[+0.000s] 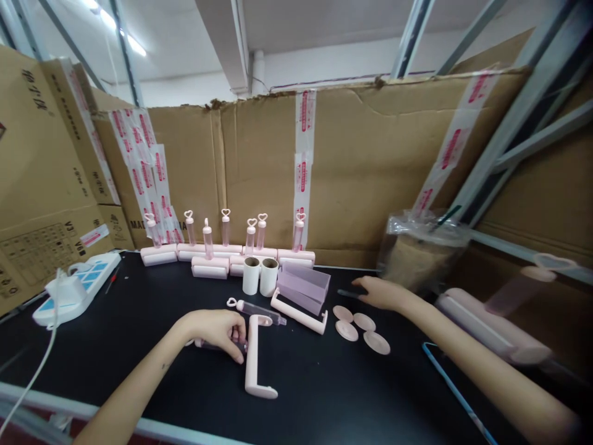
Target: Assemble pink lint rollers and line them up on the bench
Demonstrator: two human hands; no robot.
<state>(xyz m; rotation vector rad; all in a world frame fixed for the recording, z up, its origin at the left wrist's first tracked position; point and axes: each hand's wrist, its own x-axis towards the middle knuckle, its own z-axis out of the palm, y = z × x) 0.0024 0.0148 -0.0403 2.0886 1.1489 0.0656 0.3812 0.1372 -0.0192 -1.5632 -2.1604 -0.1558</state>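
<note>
- Left hand (pixel 217 329): fingers curled round a clear handle (pixel 217 345) lying on the black table (pixel 115 321); touching pink bracket (pixel 256 358) at its right
- Right hand (pixel 380 292): flat, fingertips on a dark tool (pixel 348 294); grasp unclear
- Four pink discs (pixel 356 328) just below right hand; two paper rolls (pixel 260 275) upright behind

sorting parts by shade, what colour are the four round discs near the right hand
Pale pink discs, lying on the black table; the head view shows them.

Two bare forearms, no sleeves in view. Left hand (pixel 217 329) without rings, watch or glove; small dark mark on the inner left forearm. Right hand (pixel 382 293) likewise bare, no jewellery seen. Fingers (pixel 238 346) slender; nails too small to make out.
</note>
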